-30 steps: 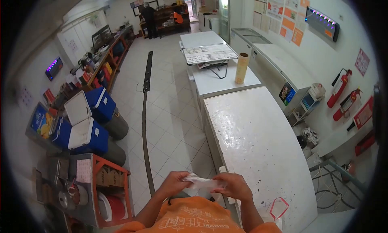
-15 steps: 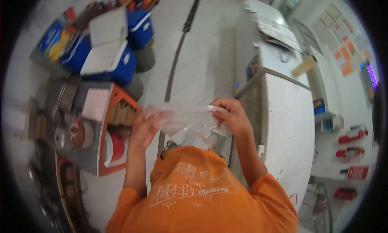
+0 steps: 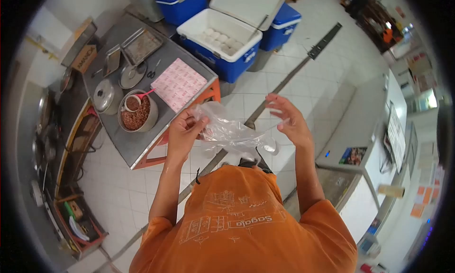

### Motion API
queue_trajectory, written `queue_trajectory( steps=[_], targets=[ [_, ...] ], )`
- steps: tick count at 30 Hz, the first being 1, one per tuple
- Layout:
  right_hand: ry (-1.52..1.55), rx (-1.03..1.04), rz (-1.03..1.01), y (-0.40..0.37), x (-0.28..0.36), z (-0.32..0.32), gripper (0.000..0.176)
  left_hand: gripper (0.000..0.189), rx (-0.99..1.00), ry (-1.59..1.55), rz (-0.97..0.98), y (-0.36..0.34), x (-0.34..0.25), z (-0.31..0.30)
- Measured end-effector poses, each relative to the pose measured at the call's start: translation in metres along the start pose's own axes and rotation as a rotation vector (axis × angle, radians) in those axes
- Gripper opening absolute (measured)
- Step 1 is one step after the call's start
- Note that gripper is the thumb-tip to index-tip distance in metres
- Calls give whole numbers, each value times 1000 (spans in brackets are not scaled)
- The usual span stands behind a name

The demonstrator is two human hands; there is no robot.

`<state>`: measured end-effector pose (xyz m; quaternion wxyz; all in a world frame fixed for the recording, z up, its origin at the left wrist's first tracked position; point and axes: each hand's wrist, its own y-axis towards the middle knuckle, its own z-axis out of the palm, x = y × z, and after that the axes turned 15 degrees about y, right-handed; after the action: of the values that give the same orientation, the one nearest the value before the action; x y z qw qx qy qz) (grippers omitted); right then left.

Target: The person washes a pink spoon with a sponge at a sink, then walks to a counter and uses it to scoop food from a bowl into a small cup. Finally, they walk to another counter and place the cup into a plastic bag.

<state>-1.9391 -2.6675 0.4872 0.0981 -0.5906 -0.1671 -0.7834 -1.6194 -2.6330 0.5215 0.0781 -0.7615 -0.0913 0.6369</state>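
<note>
Steel table (image 3: 138, 144): round pot (image 3: 137, 116) of brown food with a pink spoon (image 3: 144, 94) resting in it; lidded pot (image 3: 103, 96) just beside; pink printed sheet (image 3: 179, 83) near the table edge; shallow tray (image 3: 142, 44) (contents not legible). Blue cooler (image 3: 227, 64), lid up, white round items (image 3: 215, 35) inside. Second blue cooler (image 3: 182, 4), shut, behind it. Dark strip (image 3: 303, 60) across white tiled floor (image 3: 142, 192).

Small food shop w/ prep kitchen, viewed from your head down.
You stand on a white tile floor (image 3: 303, 79) beside a steel prep table (image 3: 125, 145) w/ a pot of brown cooked food (image 3: 137, 116), pan lids (image 3: 103, 95) & trays (image 3: 142, 43). Blue coolers (image 3: 227, 67) sit nearby, plus long white counters (image 3: 362, 216) & orange wall posters (image 3: 419, 206).
</note>
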Motion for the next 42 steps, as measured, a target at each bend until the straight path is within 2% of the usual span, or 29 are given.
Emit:
queue_trajectory(
  steps=[1,3,5,7,8,9,11,12,13,15,16,20,22,24,25,26,27,28,29,30,31,33,36,37,38,39,40,41,42],
  targets=[
    [11,27,9,30,5,7,87,19,-29,-1,-9,12,-5,-2],
    [60,232,-5,93,17,30,100,21,8,148,45,39,-17,-4],
    [221,350,15,150,-2,36,110,25,6,114,71,71,-18,-6],
    [885,452,59,204,2,33,114,25,-56,137,71,102,-31,-6],
    [1080,387,94,232,13,25,110,25,-88,136,68,116,-40,-8],
    [1092,412,114,261,6,4,110,25,-154,153,29,126,-49,-10],
    [1018,675,189,325,-7,-33,106,24,-257,169,-6,150,-67,-15],
    [767,627,152,342,-3,-42,85,26,-270,179,-31,159,-74,-17],
    [773,652,162,360,-1,-38,85,28,-280,188,-53,170,-79,-19],
    [-25,545,-143,390,-3,-22,66,28,-283,272,-39,190,-85,-27],
    [37,637,-102,401,2,-11,43,29,-258,357,-21,197,-86,-29],
    [-179,869,-171,424,-11,45,34,27,-223,341,-7,220,-97,-39],
    [-269,951,-215,437,-25,52,30,27,-217,529,6,230,-99,-52],
    [-422,1036,-60,454,-34,54,25,27,-263,575,24,238,-96,-69],
    [-429,1036,-63,457,-35,56,25,28,-310,623,47,243,-95,-75],
    [-358,896,4,457,-37,58,20,30,-406,616,47,246,-97,-77],
    [-284,751,70,456,-39,61,16,30,-404,615,57,250,-94,-77],
    [-290,741,67,454,-43,64,16,31,-705,800,178,255,-88,-75],
    [-233,590,102,451,-47,67,17,33,-1007,973,306,259,-80,-73],
    [-177,435,133,448,-51,69,18,35,-1008,1032,309,254,-66,-69],
    [-187,411,126,443,-57,72,18,35,-992,1024,331,255,-61,-62],
    [-237,356,20,428,-69,81,27,30,-576,62,72,259,-53,-44],
    [-453,376,-29,406,-79,94,35,23,-447,84,134,274,2,-58],
    [-483,349,-73,401,-86,95,36,20,-407,-6,129,271,-7,-63],
    [-407,371,-27,398,-84,92,37,19,-510,-165,32,273,4,-61],
    [-337,376,7,398,-82,86,37,21,-469,-246,-117,276,-11,-64],
    [-183,333,14,396,-84,81,36,29,-379,-208,-122,278,-5,-68],
    [-20,306,9,393,-87,76,34,38,-270,-351,-121,280,32,-81],
    [-55,225,-22,388,-91,72,34,38,-209,-585,-240,280,0,-74]
  ],
)
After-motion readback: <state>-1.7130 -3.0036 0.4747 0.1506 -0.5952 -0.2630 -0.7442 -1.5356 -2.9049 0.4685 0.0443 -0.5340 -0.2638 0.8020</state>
